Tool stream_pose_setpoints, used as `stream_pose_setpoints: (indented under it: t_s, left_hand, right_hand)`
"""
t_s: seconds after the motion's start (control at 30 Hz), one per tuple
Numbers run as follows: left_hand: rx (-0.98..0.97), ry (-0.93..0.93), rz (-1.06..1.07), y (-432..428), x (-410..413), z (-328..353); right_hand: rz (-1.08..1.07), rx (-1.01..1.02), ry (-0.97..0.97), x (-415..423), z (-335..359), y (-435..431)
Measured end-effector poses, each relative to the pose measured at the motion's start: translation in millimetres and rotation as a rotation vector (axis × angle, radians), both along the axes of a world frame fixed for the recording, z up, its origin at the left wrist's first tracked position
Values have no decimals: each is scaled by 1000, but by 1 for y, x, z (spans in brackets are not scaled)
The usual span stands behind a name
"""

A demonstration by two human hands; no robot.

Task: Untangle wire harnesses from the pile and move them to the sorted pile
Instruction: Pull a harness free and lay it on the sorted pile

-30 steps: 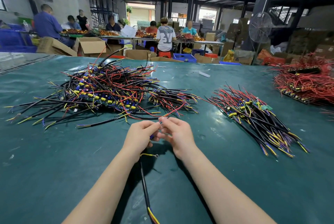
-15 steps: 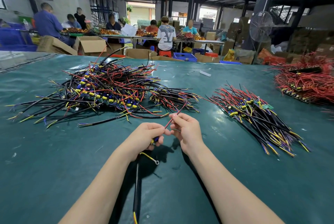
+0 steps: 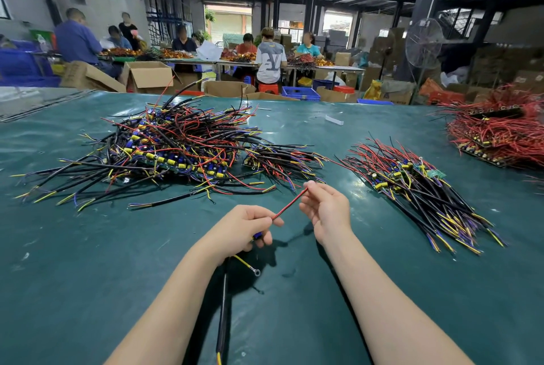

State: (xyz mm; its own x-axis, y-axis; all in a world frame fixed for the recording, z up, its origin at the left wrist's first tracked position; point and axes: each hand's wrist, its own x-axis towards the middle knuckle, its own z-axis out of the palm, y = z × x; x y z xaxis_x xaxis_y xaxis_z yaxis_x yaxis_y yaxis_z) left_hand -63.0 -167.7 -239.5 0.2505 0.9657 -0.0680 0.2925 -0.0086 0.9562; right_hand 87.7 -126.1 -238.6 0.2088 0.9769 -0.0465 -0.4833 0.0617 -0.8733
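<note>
Harness (image 3: 224,305), one, in hand: its black sheathed length trails from under the left hand (image 3: 244,232) back toward the wearer. A short yellow lead (image 3: 244,262) with a ring terminal hangs just below the same fist. The left hand is curled round the harness body, with a blue component showing between the fingers. Red wire (image 3: 290,202) runs from that fist up to the right hand (image 3: 326,211), which pinches its free end between thumb and fingertip. The wire is drawn straight between the two grips, clear of the heap. Green table mat (image 3: 88,261) beneath.

Beyond the grip, to its left: tangled pile (image 3: 176,147), large, with black, red, yellow and blue leads crossing every way. A smaller clump (image 3: 282,158) lies at its right edge, just past the right hand.

Right of the grip, well apart: sorted pile (image 3: 412,185), leads laid roughly parallel. Farther right: red-wired heap (image 3: 500,132).

Progress, as judged: the held harness appears free of the tangle and awaits transfer rightward. The sorted pile is much the smaller, so most of the work is left.
</note>
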Motion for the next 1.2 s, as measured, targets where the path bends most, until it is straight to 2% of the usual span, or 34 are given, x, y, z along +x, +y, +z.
stream_pose_setpoints:
  t_s: [0.13,0.27,0.47,0.6,0.77,0.83,0.93,1.0,1.2]
  left_hand:
    - [18,-12,-12,0,-1,0]
    - [18,-13,-54,0,-1,0]
    - [-15,-78,-35,-1,-3,-3]
    - [-32,-201,141,1,3,-6]
    - [14,-172,201,2,5,-6]
    - [11,-245,262,3,6,-6]
    - [-15,-366,362,5,7,-6]
    - [-37,-411,374,5,6,-5]
    - [-91,-496,331,7,4,-4]
  right_hand:
    - [-64,-114,157,3,4,0]
    - [-39,-178,309,2,7,-2]
    - [-58,-119,257,2,5,0]
    - [-152,-165,256,7,5,3]
    - [-131,-147,349,3,6,2]
    - [-69,-125,280,-6,7,-2]
    - [37,-71,-75,-24,2,-10]
    - [136,-18,-245,-34,-1,-16]
    - [210,102,-406,-40,-1,-23]
